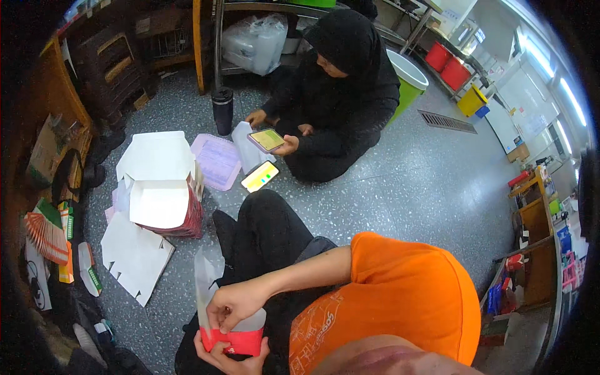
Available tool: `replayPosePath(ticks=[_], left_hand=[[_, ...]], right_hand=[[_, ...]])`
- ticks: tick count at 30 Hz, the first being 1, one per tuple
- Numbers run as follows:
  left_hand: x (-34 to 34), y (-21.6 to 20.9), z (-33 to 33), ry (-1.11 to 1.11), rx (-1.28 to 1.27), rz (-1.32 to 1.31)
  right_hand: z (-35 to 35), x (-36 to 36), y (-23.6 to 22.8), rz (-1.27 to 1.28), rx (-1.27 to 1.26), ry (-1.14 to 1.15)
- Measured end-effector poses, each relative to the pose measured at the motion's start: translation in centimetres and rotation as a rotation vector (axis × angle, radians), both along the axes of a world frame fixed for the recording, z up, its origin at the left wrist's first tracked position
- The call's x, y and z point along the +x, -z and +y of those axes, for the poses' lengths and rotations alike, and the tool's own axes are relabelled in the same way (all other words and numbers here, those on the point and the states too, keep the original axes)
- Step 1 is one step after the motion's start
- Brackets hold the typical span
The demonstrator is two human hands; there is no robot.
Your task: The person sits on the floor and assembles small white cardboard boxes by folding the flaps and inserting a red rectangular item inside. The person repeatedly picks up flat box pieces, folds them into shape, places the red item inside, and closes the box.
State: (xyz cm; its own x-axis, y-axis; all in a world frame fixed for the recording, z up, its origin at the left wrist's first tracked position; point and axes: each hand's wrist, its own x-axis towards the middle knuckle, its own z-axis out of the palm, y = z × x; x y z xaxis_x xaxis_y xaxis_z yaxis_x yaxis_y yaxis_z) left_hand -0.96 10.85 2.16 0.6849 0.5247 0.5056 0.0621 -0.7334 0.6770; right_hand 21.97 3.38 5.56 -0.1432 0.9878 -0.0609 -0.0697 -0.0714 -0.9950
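In my lap sits a small red and white cardboard food box (240,341), partly folded, with a white flap standing up on its left side. From below, my left hand (217,359) wraps round the box, fingers on its front and thumb against the red wall. My right hand (236,305) reaches in from above, its fingers closed in a pinch on the box's inner edge; part of that grip is hidden. A stack of nested boxes (161,203), white inside and red outside, stands on the floor beyond. Flat white box blanks (137,259) lie beside that stack.
Across from me a person in black (340,106) sits on the floor holding a phone (267,140). Another lit phone (260,176), a purple sheet (216,161) and a dark tumbler (222,111) are nearby. Behind stands a green bin (407,81); shelving lines the right.
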Motion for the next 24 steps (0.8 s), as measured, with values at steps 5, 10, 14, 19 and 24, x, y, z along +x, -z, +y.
replayPosePath(ticks=[5,10,14,19,24], left_hand=[[-1.7,0.7,-0.4,-0.342,-0.238,-0.18],[-1.2,-2.4,-1.3,-0.445,-0.776,-0.38],[-1.9,-1.4,-0.4,-0.367,-1.073,-0.402],[-1.7,-4.0,-0.1,-0.292,-0.299,0.308],[2.2,-4.0,-3.2,-0.141,-0.337,0.349]], right_hand=[[0.8,2.3,3.8,-0.516,0.19,0.294],[1.1,4.3,3.3,-0.143,-0.125,0.32],[0.9,3.9,3.2,-0.095,-0.254,0.468],[0.0,2.9,2.1,-0.094,-0.134,0.578],[-1.3,4.1,1.1,0.115,-0.277,0.404]])
